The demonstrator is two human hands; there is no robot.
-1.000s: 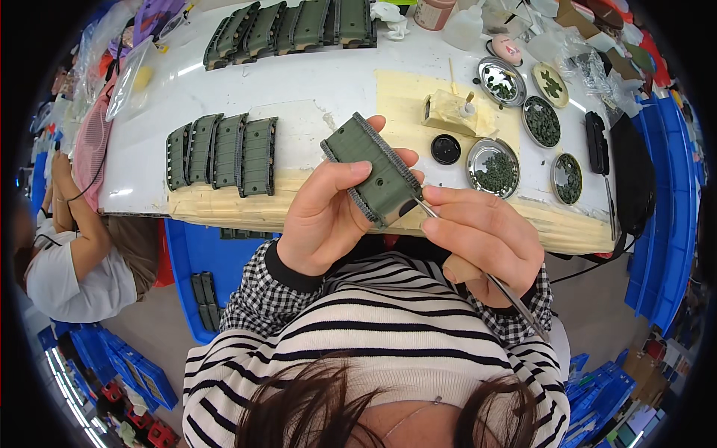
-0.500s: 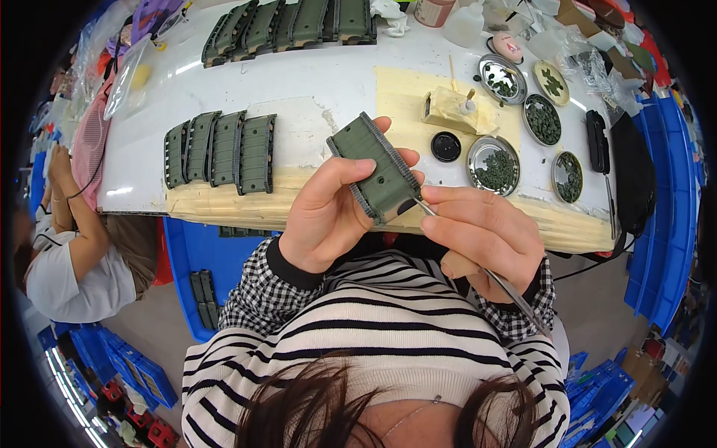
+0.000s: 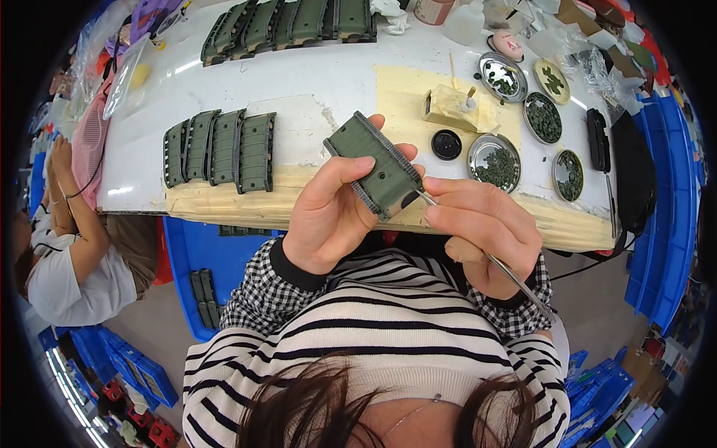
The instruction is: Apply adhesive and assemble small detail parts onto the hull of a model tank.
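In my left hand (image 3: 328, 213), thumb on top and fingers behind, is a green curved panel (image 3: 370, 168) with dark ribbed edges and a small hole. It is tilted above the table's front edge. My right hand (image 3: 489, 231) grips a thin metal tool (image 3: 511, 278), like tweezers or a pick; its tip meets the panel's lower right corner, by a dark patch. Whether the tip holds a small part cannot be made out. Similar green panels (image 3: 224, 149) stand in a row at the left of the table.
More green panels (image 3: 291, 28) line the back. Right of my hands are metal dishes of small green pieces (image 3: 497, 166), a black round lid (image 3: 447, 145) and a tape-wrapped block (image 3: 457, 110). A blue bin (image 3: 179, 257) is below the table edge; another person (image 3: 75, 246) sits at far left.
The panel and my left hand have shifted very slightly. My right hand has moved a little up, the tool tip still at the panel's corner.
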